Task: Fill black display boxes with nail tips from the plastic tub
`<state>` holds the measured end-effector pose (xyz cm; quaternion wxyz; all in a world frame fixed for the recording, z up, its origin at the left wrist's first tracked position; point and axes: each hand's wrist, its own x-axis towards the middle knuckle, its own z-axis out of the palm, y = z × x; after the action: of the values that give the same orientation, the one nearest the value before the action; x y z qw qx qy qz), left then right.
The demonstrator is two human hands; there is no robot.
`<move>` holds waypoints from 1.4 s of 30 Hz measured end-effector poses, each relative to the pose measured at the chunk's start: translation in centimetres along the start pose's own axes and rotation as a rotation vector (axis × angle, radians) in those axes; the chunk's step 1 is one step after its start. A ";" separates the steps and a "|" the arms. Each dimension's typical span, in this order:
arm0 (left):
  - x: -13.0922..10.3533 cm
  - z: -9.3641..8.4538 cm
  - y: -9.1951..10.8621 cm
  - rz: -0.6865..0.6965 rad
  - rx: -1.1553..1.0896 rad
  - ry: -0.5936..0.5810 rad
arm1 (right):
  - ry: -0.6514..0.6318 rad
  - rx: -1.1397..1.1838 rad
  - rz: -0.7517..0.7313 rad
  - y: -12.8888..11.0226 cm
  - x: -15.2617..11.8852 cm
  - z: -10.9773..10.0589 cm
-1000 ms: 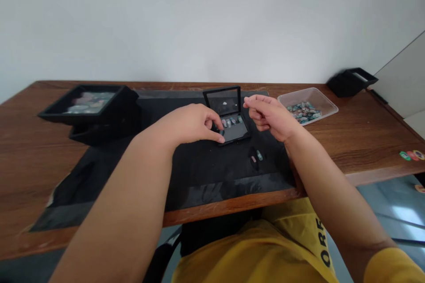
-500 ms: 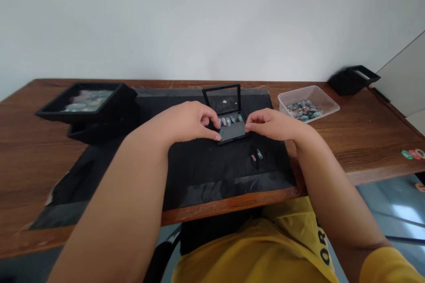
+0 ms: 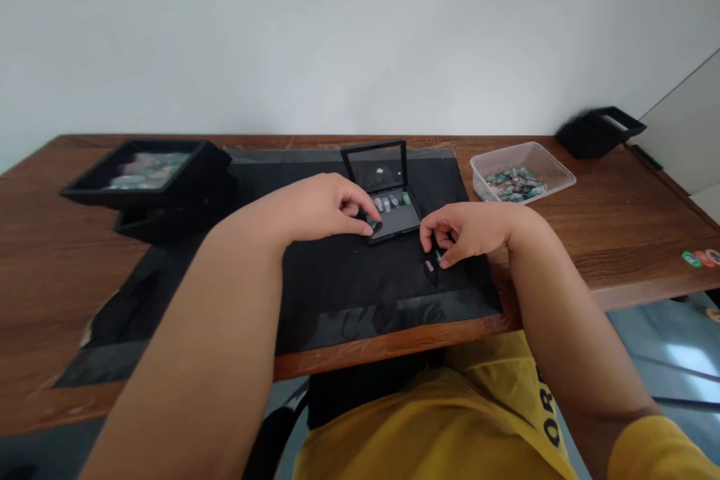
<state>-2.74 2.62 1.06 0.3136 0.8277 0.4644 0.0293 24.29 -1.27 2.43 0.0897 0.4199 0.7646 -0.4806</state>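
Note:
A small black case [image 3: 402, 220] lies on the black mat with its clear-windowed lid [image 3: 376, 167] raised. Several press-on nails [image 3: 387, 205] stand in a row along the back of its grey insert. At the case's left side, my left hand [image 3: 323, 210] pinches a small teal press-on nail [image 3: 373, 224] between thumb and index finger, partly hidden by the fingertips. My right hand [image 3: 469, 231] is right of the case, fingers apart, its thumb beside a teal press-on nail [image 3: 439, 258] on the mat. A pink press-on nail [image 3: 430, 266] lies just left of that.
A clear plastic tub [image 3: 548, 165] with many press-on nails stands behind my right hand. Stacked black trays [image 3: 196, 172], the top one holding nails, stand at left. Another black box [image 3: 596, 133] sits far right. The wooden table [image 3: 619, 240] has its front edge near my body.
My right hand has moved from the case's right edge down toward the loose nails on the mat. My left index finger has come slightly inward and down over the teal nail.

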 end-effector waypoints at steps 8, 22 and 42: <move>0.1 0.1 0.5 -0.016 0.032 0.065 | 0.079 -0.075 0.076 -0.3 0.0 -0.2; -0.3 3.3 5.7 0.299 -0.025 -0.115 | 0.068 -0.044 0.022 0.0 -0.6 -0.8; -2.0 0.9 4.7 0.344 -0.110 0.207 | 0.797 0.056 -0.298 0.5 2.0 0.3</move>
<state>-0.06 -1.15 3.36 0.2993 0.8690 0.3438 0.1925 23.37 -0.33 0.84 -0.2949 0.4600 0.7785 -0.3089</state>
